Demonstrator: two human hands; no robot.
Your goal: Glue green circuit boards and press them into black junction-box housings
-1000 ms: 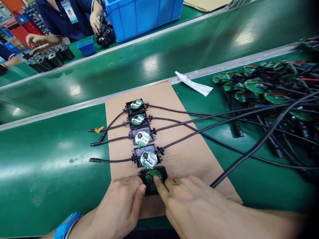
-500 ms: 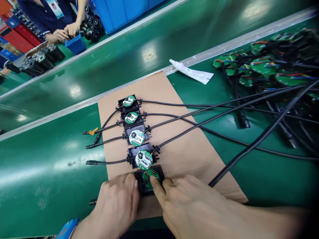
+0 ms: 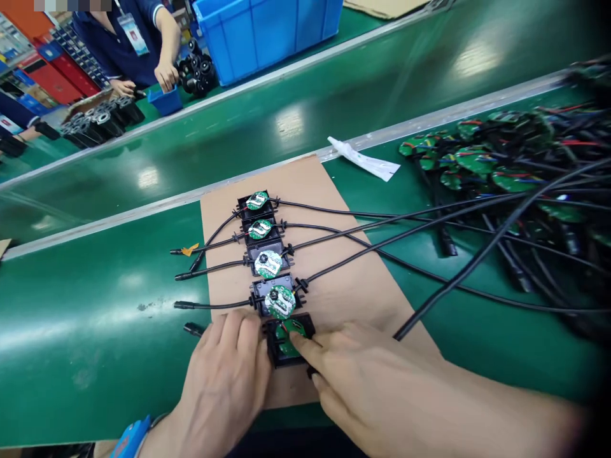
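One finger of my right hand (image 3: pixel 356 369) touches a fragile-looking circuit board (image 3: pixel 284 347); my left hand (image 3: pixel 224 375) curls, any pinch hidden; I'd hold the stiff-looking black case (image 3: pixel 286 364) rimwise.

Cases (image 3: pixel 274 284) in a row on cardboard (image 3: pixel 353 299), wired-board pile (image 3: pixel 477 159) right, bin (image 3: pixel 267 38) behind

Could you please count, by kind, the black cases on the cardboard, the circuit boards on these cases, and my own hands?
Cases: 5
Boards: 5
Hands, left hand and right hand: 2
Total: 12
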